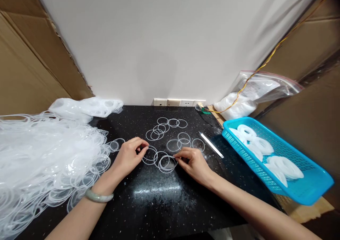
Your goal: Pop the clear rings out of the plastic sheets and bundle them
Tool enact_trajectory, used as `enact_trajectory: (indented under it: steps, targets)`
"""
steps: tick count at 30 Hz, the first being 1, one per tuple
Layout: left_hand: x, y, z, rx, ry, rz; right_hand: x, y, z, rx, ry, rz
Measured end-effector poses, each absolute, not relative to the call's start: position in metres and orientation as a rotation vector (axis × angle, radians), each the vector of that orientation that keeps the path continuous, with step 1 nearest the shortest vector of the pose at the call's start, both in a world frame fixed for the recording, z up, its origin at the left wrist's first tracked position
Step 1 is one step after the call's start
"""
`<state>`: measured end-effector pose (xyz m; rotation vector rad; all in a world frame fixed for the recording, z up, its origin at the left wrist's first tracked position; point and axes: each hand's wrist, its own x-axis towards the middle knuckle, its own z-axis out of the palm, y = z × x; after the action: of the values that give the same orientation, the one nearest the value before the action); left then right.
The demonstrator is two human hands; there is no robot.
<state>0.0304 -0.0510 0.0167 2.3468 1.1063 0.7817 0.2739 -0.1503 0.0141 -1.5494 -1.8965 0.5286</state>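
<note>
Left hand [129, 157] is reaching in over the black speckled countertop [159, 211], half curled, its fingertips [147, 147] touching the edge of a clear plastic ring [149, 155]; whether it has a firm hold cannot be told. A jade bangle [98, 196] is sitting on that wrist, beside a large heap of clear plastic rings [45, 162] spilling in from the left. Loose rings [162, 127] are lying overlapped across the middle of the counter. Right hand [192, 165] is nearly closed, thumb and forefinger pinching together at the edge of a stacked ring group [167, 164]; its grip cannot be confirmed. A white strip [211, 145] is lying diagonally just beyond it. Farther right, a blue plastic basket [239, 124] is holding bundled rings [284, 167], with a zip bag [265, 87] standing behind.
</note>
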Motion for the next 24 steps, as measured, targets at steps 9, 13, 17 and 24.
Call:
enact_trajectory:
  steps: [9,13,17,24]
  targets:
    - [0.030,-0.050,0.012,2.378,1.054,0.741,0.286,-0.162,0.014,-1.590,-1.760,0.611]
    - [0.030,-0.050,0.012,2.389,1.052,0.712,0.292,-0.162,0.011,-1.708,-1.730,0.697]
    - [0.030,-0.049,0.011,2.398,1.057,0.700,0.294,-0.164,0.013,-1.754,-1.719,0.746]
    - [0.030,-0.049,0.014,2.404,1.056,0.733,0.302,-0.165,0.008,-1.709,-1.595,0.843]
